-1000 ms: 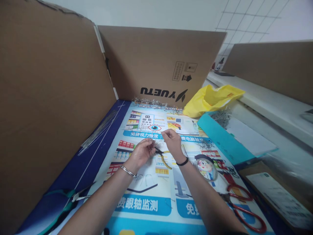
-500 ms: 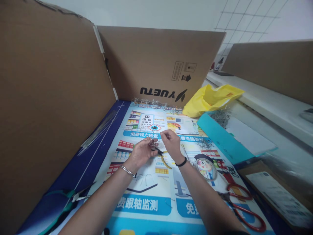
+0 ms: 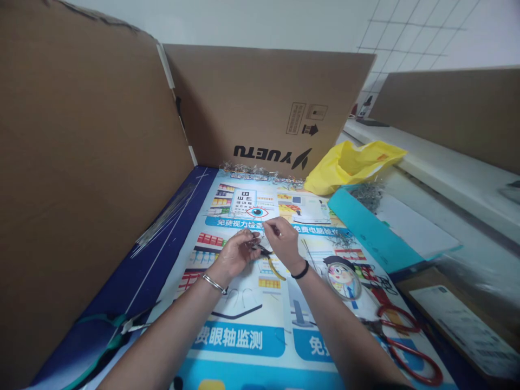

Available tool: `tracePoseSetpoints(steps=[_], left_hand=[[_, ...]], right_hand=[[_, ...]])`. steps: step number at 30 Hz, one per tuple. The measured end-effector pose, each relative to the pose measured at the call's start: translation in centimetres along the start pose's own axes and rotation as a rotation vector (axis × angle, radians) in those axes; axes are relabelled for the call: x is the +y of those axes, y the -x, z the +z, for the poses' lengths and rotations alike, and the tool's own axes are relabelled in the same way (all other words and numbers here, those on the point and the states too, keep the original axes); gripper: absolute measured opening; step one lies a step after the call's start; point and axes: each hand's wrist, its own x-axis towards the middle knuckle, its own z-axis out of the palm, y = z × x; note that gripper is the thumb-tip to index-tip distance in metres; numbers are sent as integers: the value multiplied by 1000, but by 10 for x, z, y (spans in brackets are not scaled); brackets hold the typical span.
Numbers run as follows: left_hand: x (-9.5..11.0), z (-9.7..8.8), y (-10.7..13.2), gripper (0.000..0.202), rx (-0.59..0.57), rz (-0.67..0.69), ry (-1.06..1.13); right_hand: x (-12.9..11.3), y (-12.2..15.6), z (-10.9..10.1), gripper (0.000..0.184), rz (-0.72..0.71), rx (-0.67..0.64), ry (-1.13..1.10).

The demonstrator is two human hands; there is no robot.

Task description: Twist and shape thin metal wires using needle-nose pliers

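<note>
My left hand (image 3: 238,252) is closed in a pinch around a small piece of thin wire (image 3: 255,242), its shape blurred. Just to its right, my right hand (image 3: 283,242) has thumb and forefinger pressed together near that piece; what lies between them is too fine to see. Under and between the hands, pliers with yellow handles (image 3: 276,269) rest on the printed mat (image 3: 231,371), their jaws partly covered by the left fingers. A few bent wires (image 3: 244,296) lie in front of the left wrist.
Straight wires (image 3: 164,219) lie at the left, beside green-handled cutters (image 3: 108,346). Red-handled scissors (image 3: 410,344) and a round clear dish (image 3: 343,280) are right. Wire pieces (image 3: 260,169) line the cardboard wall (image 3: 264,97); a yellow bag (image 3: 353,165) and turquoise folder (image 3: 376,233) stand back right.
My right hand has shifted slightly left and down, and the left fingers have curled a little more around the wire piece. The surrounding things keep their places.
</note>
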Motion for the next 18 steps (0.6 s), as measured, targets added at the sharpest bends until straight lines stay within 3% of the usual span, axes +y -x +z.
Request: tracePoseSetpoints(steps=[8,12,18], left_hand=[[0,-1,-1,29,-50,18,-149],[0,-3,-4,29,17,94,-373],[-1,-7,-8,39,122,193,-475]], right_hand=[[9,-3,-1,18,146,79,-58],[16,-4,-1,21,213,91,-107],[24,-5,-2,21,250,104,-138]])
